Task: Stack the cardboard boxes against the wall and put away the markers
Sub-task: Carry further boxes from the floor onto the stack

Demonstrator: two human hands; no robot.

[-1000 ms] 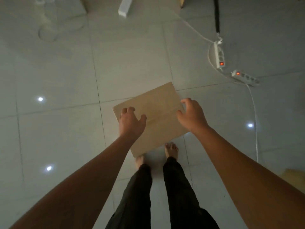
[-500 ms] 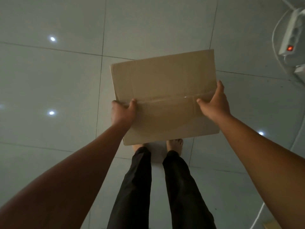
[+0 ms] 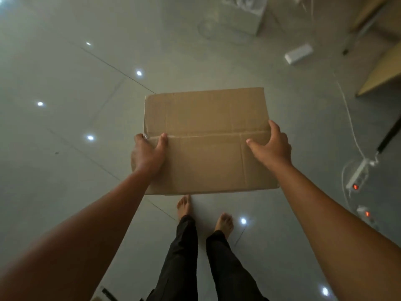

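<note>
A flat brown cardboard box point(image 3: 206, 131) with a taped seam across its top is held in the air in front of me, above my bare feet. My left hand point(image 3: 147, 156) grips its left edge, thumb on top at the seam. My right hand point(image 3: 272, 146) grips its right edge, fingers spread over the top face. No markers are in view.
Two white power strips, one point(image 3: 358, 174) and another point(image 3: 367, 215), with red lit switches and a white cable lie on the tiled floor at the right. A small white box point(image 3: 299, 54) lies farther back. Wooden furniture point(image 3: 382, 70) stands at the upper right. A pale bin-like object point(image 3: 245, 16) sits at the top.
Both hands took hold of the box on the floor and lifted it. The view has since turned, and the power strips and furniture now show at the right.
</note>
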